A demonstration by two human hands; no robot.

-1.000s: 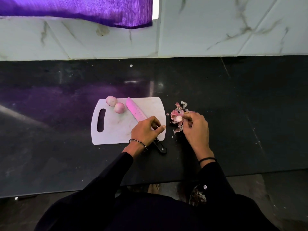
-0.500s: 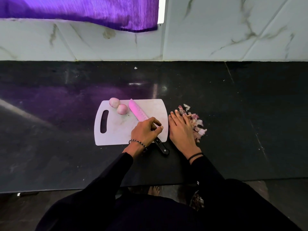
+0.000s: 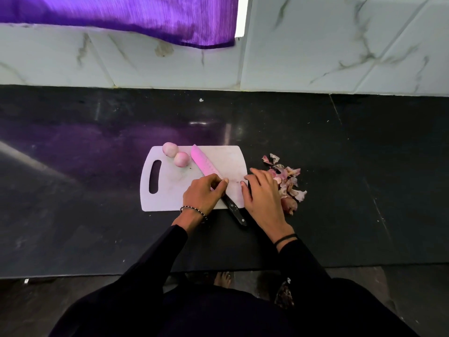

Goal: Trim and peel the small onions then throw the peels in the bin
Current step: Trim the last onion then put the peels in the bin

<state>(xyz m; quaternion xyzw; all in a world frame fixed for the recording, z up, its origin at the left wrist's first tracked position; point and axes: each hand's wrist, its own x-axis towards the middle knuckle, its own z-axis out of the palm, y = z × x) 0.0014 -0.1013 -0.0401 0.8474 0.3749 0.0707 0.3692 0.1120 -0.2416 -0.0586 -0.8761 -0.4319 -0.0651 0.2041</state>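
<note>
Beside the flat right hand point(image 3: 263, 198) lie peels point(image 3: 290, 181); left hand point(image 3: 204, 194) grips the knife point(image 3: 204, 164).

The left hand point(image 3: 203, 193) grips a pink-bladed knife point(image 3: 206, 166) on the white cutting board point(image 3: 173, 189); the right hand point(image 3: 263, 199) lies flat beside pinkish onion peels point(image 3: 290, 178).

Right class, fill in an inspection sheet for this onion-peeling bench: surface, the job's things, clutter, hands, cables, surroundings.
Surface: dark glossy countertop with a white cutting board on it.
Job's things: far onion and near onion, both peeled, side by side at the board's far left corner; knife lying diagonally across the board; onion peels piled on the countertop right of the board; no bin in view.
Clutter: small pale speck near the wall.
Hands: left hand grips the knife where blade meets handle; right hand flat at the board's right edge, beside the peels.
Cables: nothing seen.
Surroundings: marbled wall tiles; purple cloth hanging top left.
</note>
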